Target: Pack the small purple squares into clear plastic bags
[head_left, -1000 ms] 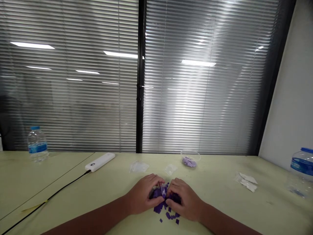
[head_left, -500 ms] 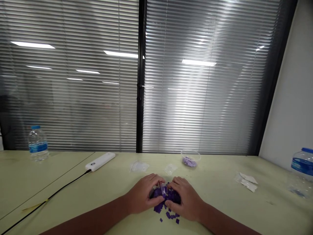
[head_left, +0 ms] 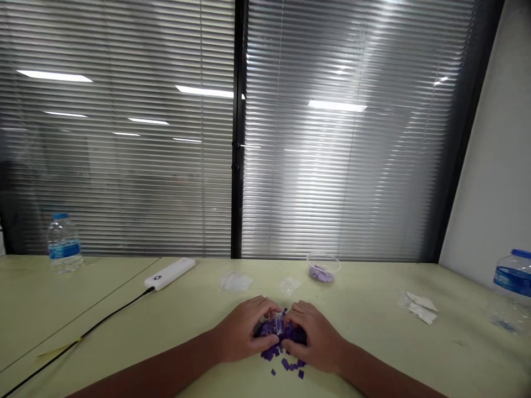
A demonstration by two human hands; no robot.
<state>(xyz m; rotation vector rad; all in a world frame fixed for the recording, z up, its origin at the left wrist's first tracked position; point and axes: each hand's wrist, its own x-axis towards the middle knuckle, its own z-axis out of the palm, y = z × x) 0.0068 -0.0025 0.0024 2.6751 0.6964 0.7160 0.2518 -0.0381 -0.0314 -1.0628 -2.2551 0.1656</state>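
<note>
Venetian blinds (head_left: 332, 166) cover the glass behind a pale green worktop (head_left: 394, 354). On it, the left hand (head_left: 240, 331) and right hand (head_left: 317, 337) sit close together, their fingers (head_left: 265, 303) curled inward and gripping a small clear plastic bag (head_left: 279, 325) between them, over a heap of purple squares (head_left: 285, 362) that spills out below the hands. Farther off lie a clear bowl (head_left: 323, 268) holding lilac pieces (head_left: 321, 275), a flat clear bag (head_left: 235, 283), and a white power bank (head_left: 169, 273) with a black cable (head_left: 112, 326).
</note>
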